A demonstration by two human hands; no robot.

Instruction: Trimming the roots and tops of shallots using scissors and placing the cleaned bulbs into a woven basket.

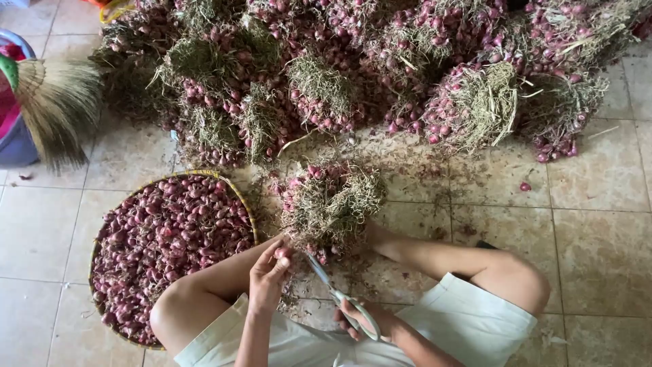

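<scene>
Head camera, looking straight down at a tiled floor [598, 224] between two bent bare knees. Left hand [270, 272] closed in a pinch around a single red shallot [281, 253], fingers curled tight about the bulb, held just at the near edge of a bundle of shallots [329, 200] with dry straw-coloured tops. Right hand [363, 321] wrapped through the handles of a pair of scissors [337, 293] — grip closed on them, pale handles low by the lap, grey blades running up and to the left. Long axis of the scissors diagonal, from lower right to upper left, tips pointing toward the pinched shallot and ending just beside it; whether the blades touch the stem, hard to tell. Blades close together, nearly shut. Bundle resting on the floor just beyond both hands, between the shins, bulbs hanging around its rim and dry tops bunched in the middle. To the left, touching the left knee, a round woven basket [239, 194] filled with loose trimmed red shallots. Farther back, well apart from the hands, a large pile of shallot bundles [380, 68] spread across the top of the view. At the far left, a straw broom [58, 102] lying against a blue tub [17, 143]. Scraps of dry skin scattered over the tiles near the bundle.
</scene>
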